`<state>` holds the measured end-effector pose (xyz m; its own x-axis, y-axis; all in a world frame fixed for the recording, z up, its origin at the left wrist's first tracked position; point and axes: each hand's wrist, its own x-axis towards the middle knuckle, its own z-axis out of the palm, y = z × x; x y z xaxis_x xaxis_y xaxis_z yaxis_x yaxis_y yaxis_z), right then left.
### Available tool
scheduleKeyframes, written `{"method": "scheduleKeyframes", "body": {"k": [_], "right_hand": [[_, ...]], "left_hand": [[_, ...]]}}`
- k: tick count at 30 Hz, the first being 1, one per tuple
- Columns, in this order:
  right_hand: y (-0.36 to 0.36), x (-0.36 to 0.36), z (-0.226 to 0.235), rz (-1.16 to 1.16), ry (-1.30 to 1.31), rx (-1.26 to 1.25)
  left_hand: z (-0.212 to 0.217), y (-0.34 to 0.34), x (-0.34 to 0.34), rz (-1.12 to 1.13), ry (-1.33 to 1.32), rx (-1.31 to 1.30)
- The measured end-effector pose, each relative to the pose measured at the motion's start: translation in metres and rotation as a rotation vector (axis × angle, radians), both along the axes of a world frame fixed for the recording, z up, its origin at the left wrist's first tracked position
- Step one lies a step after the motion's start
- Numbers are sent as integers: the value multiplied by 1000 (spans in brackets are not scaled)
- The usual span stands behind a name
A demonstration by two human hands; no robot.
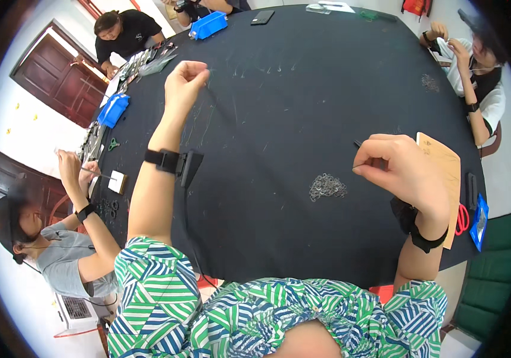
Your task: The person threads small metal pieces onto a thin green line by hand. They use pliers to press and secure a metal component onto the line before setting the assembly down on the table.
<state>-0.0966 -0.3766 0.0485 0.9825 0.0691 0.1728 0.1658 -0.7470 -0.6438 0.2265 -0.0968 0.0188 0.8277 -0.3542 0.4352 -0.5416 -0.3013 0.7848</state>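
Observation:
My left hand (pixel 185 85) is raised over the far left part of the dark table, thumb and fingers pinched together. What it pinches is too fine to make out. Below it, thin pale threads (pixel 205 126) lie on the tabletop. My right hand (pixel 404 173) hovers at the right with thumb and forefinger closed; anything between them is too small to name. Just left of that hand, a loose heap of small silvery metal pieces (pixel 327 187) rests on the table. The dark tip of a thin tool (pixel 357 143) pokes out behind the right hand.
A brown board (pixel 440 156), red-handled scissors (pixel 462 219) and a blue packet (pixel 479 224) are at the right edge. Blue trays (pixel 113 110), green scissors (pixel 113 144) and a phone (pixel 262 18) lie farther off. Several people work around the table (pixel 255 227). A cable runs from my left wrist.

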Motion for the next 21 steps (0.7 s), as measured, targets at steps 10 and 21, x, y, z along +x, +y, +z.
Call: {"method": "scheduleKeyframes", "body": {"k": [10,21], "right_hand": [[-7,5,-8,-18,-15,-61],[-4,5,-9,-29,19,-47]], "left_hand": [[-86,28,4,164,-3,468],[-88,55,-32,163,153,560]]}}
